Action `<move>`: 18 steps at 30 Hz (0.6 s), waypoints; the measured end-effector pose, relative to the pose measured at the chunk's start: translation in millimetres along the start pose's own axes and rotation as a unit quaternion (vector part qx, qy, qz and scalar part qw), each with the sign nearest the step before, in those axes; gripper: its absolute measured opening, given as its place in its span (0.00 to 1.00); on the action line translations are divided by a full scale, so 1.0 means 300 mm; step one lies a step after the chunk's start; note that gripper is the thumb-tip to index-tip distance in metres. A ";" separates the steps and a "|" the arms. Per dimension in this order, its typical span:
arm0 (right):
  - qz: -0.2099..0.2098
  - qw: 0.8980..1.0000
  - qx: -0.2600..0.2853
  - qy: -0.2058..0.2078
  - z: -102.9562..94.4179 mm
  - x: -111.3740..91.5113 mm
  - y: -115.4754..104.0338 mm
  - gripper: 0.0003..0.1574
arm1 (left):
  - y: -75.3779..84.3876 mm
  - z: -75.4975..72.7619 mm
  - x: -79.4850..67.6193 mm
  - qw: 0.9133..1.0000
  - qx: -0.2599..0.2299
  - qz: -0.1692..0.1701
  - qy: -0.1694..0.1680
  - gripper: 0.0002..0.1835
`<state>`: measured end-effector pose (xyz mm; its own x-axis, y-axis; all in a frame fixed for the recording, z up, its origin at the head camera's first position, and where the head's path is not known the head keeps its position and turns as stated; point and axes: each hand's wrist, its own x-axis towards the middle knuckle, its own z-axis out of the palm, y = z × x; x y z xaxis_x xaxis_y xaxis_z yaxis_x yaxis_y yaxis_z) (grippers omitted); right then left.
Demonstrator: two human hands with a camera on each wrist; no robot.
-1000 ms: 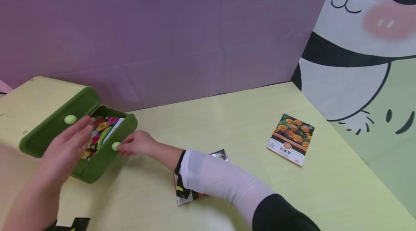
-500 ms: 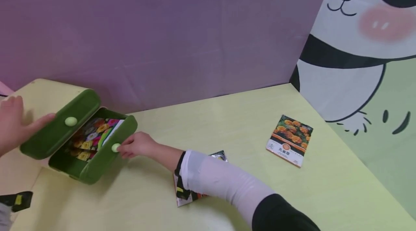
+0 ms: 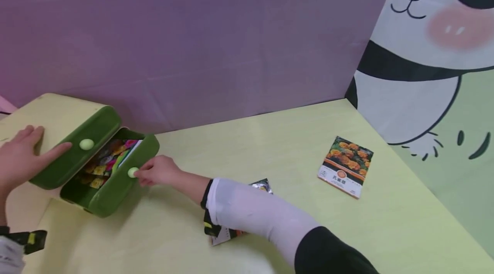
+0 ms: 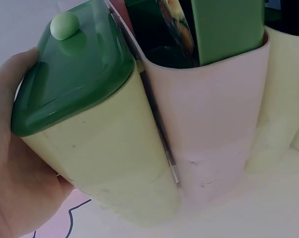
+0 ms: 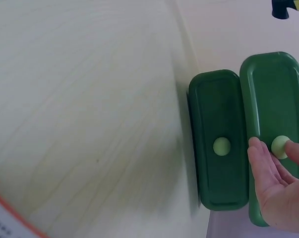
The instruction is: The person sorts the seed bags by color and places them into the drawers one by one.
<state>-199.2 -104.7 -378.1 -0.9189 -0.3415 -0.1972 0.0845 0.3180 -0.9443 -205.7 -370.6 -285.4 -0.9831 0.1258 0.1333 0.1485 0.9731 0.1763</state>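
A cream drawer unit [image 3: 58,113] with green fronts stands on the table at the left. Its middle drawer [image 3: 123,188] is pulled partway out, and flower-printed packets [image 3: 104,164] lie inside. My right hand [image 3: 158,171] pinches that drawer's pale green knob [image 3: 133,173] between thumb and fingers, as the right wrist view also shows. My left hand [image 3: 23,158] rests on the unit's top with fingers spread, its thumb across the edge of the top drawer's front [image 4: 85,64]. That top drawer is closed, its round knob [image 4: 65,26] untouched.
A marigold seed packet [image 3: 346,167] lies flat at the table's right side. Another packet [image 3: 262,185] is partly hidden under my right sleeve. A purple sheet [image 3: 216,42] hangs behind the table [image 3: 297,137], and a panda picture [image 3: 409,106] covers the right wall.
My left hand has moved left from over the drawer's packets onto the unit's top. The drawer has slid slightly inward, with my right hand still holding its knob.
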 end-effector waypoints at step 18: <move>-0.053 0.947 -0.288 0.135 0.120 0.093 -0.107 0.08 | 0.041 -0.026 -0.023 0.999 0.011 -0.007 -0.043 0.49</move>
<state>-213.8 -156.3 -362.8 -0.9820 -0.1849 0.0392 -0.1669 0.7503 -0.6397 -196.1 -361.2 -276.4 -0.9907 0.1280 0.0462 0.1337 0.9786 0.1562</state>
